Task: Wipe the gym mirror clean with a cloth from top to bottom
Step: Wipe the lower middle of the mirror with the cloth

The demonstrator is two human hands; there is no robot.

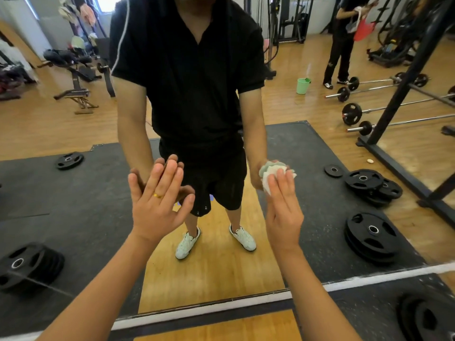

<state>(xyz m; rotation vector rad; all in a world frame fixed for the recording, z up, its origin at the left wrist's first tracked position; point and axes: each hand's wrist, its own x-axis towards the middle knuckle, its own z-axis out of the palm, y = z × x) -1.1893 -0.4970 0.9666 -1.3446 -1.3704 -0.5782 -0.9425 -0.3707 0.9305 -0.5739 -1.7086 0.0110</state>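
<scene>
Mirror (307, 148) stands straight ahead. The right hand (283, 212) presses a bunched cloth (272, 171) to the lower glass, fingers fairly straight. The left hand (157, 207) rests flat, fingers spread. The wipe looks nearly done, so next come firm strokes down to the bottom edge.

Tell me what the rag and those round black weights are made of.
The cloth looks like soft matte fabric, white and pale green; it bunches into folds. The weight plates look rubber-coated: dull black, shiny metal ring at the hole. Painted iron is possible.
</scene>
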